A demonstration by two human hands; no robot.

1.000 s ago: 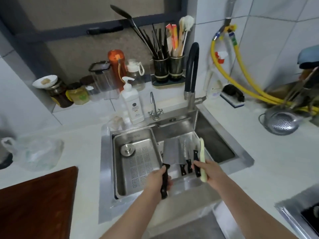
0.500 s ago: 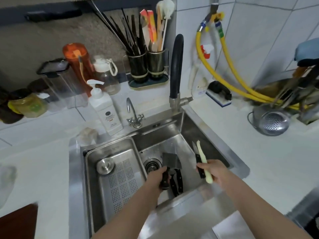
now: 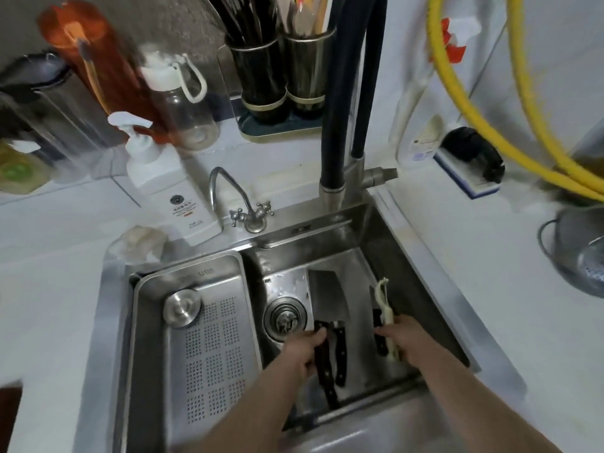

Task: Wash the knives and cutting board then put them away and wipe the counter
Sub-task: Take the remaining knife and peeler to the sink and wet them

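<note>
Your left hand [image 3: 302,351] curls round black knife handles; the cleaver [image 3: 327,300] blade runs away from your fingertips, long axis toward the faucet [image 3: 343,125], low in the sink basin [image 3: 411,256] just beside the drain [image 3: 285,318]. Your right hand [image 3: 405,340] grips a paring knife [image 3: 379,331] and a cream peeler [image 3: 387,308], both pointing the same way. Forearms reach in from the near rim. Judgement: the blades are about to be set down for washing.

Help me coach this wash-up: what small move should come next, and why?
Probably lay the knives down in the sink. Left hand grips black handles beside the cleaver, right hand holds a knife and peeler, both low, leaving no hand for the faucet.
</note>
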